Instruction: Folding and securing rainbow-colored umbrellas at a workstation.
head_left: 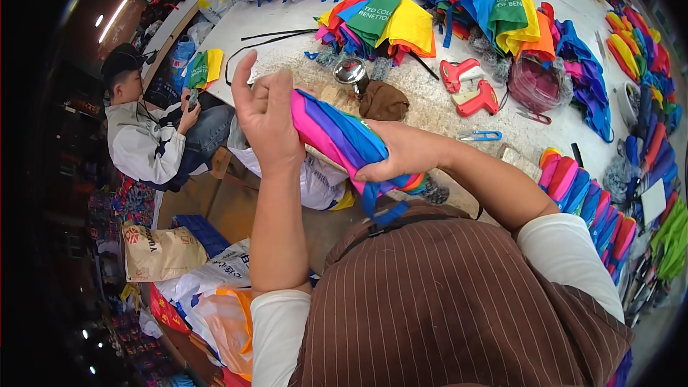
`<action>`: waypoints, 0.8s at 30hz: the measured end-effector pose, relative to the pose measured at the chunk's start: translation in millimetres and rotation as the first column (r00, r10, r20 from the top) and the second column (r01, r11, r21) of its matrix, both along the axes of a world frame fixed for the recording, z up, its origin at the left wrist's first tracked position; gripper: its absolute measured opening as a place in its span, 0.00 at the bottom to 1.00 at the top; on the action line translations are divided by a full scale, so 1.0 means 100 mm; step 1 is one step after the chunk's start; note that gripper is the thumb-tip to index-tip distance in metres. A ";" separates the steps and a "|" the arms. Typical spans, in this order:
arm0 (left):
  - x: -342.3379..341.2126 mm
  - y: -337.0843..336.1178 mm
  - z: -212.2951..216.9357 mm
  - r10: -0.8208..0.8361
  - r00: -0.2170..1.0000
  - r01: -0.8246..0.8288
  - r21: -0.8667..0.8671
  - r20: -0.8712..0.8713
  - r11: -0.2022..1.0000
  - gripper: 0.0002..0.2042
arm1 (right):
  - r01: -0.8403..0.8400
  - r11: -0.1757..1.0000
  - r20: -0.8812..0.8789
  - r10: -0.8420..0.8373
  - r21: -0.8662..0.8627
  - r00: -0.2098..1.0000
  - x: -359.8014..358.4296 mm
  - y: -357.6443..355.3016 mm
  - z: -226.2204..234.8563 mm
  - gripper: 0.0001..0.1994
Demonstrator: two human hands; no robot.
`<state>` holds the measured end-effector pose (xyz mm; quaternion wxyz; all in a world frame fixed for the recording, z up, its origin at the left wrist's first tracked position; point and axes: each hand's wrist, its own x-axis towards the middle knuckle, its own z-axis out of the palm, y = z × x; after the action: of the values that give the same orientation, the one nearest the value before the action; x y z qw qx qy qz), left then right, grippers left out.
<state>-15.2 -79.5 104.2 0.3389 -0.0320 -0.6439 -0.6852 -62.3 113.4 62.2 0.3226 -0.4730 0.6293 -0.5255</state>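
A folded umbrella (pixel 337 132) with pink, purple and blue panels lies slantwise between my hands, above my lap. My right hand (pixel 387 149) is wrapped round its lower part, thumb on the near side. A blue strap (pixel 387 213) dangles below that hand, beside a bit of grey wrapping. My left hand (pixel 271 118) is raised at the umbrella's other end, touching the cloth edge. One of its fingers points up while others are bent, with gaps between them. Past the umbrella, a brown cloth bundle (pixel 384 101) and a shiny metal dome (pixel 350 72) rest on the worn white table (pixel 287 25).
Two red-and-white tagging guns (pixel 476 99), blue thread snips (pixel 480 135) and a pink tub in plastic (pixel 536 84) lie to the right. Multicoloured umbrellas (pixel 387 25) pile up at the back and right. A seated person (pixel 147 129) is at left, above plastic bags (pixel 215 279).
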 end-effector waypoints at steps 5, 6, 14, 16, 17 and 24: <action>0.26 0.07 -0.66 -0.258 0.966 0.242 0.297 0.018 0.924 0.46 | 0.211 0.975 -0.254 -0.188 0.067 0.949 -0.03 0.05 -0.33 0.33; 0.32 0.11 -0.82 -0.335 0.941 0.305 0.305 0.050 0.902 0.45 | 0.239 0.963 -0.309 -0.190 0.128 0.932 0.00 0.03 -0.31 0.34; 0.39 0.16 -0.65 -0.434 0.901 0.376 0.499 0.000 0.781 0.25 | -0.056 0.990 0.022 0.054 0.128 0.998 0.03 0.06 -0.21 0.34; 0.42 0.15 -0.50 -0.405 0.914 0.369 0.416 -0.004 0.831 0.24 | -0.026 0.985 -0.113 0.046 0.170 0.993 -0.04 0.11 -0.23 0.35; 0.42 0.16 -0.44 -0.380 0.925 0.362 0.332 -0.012 0.871 0.23 | 0.029 0.997 -0.137 -0.018 0.075 0.990 -0.08 0.17 -0.18 0.34; 0.55 0.12 -0.29 -0.312 0.927 0.294 0.115 0.210 0.949 0.25 | 0.199 0.834 -0.440 -0.456 -0.515 0.773 0.10 0.17 0.25 0.25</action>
<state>39.6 -67.4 74.8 0.1547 -0.0395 -0.6370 -0.7542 -52.8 130.3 86.8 -0.0853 -0.5422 0.6335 -0.5454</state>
